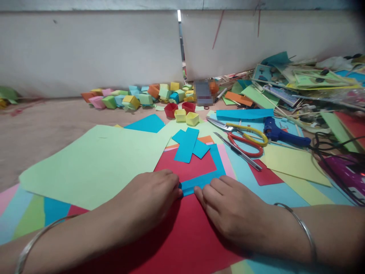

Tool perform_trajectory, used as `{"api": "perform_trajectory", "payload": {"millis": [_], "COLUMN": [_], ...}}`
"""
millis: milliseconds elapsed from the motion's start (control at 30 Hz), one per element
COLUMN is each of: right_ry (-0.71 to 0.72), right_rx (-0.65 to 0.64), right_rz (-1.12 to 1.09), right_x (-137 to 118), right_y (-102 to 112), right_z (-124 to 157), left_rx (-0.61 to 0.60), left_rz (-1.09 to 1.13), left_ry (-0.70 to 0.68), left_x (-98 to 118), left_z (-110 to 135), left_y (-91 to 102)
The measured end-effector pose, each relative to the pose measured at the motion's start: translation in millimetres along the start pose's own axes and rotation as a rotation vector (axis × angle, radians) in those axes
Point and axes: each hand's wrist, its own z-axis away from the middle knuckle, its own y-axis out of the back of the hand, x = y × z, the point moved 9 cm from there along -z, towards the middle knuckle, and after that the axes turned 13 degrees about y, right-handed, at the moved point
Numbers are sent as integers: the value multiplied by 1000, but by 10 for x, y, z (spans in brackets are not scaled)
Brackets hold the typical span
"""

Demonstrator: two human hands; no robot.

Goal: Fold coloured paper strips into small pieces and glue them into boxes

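Note:
My left hand (152, 196) and my right hand (228, 207) lie close together on a red paper sheet (182, 232). Between their fingertips is a narrow folded blue paper strip (199, 182), pressed flat against the red sheet. Both hands have the fingers curled and pinched onto the strip's ends. A thin metal bangle sits on each wrist. Just beyond the strip lie two loose blue paper rectangles (188, 144) on a red sheet.
A large pale green sheet (94, 163) lies at left. Red-and-yellow scissors (242, 137), a blue glue gun (281, 135) and a craft knife (238, 152) lie at right. Small folded paper cups (182, 112) and several paper boxes (128, 99) line the wall. Piled card and sticks at far right.

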Motion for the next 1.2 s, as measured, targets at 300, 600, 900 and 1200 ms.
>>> {"api": "perform_trajectory", "payload": {"millis": [300, 600, 900, 1200], "right_ry": [-12, -9, -26, -37], "right_rx": [29, 7, 10, 54], "right_rz": [-27, 12, 43, 13], "right_x": [6, 4, 26, 25], "right_y": [43, 27, 7, 38], "right_z": [-18, -11, 2, -26], "left_rx": [156, 145, 61, 46], "left_rz": [189, 126, 183, 128], "left_ry": [13, -17, 38, 106], "left_x": [18, 22, 7, 21], "left_z": [82, 23, -66, -98], "left_y": [174, 135, 68, 37]}}
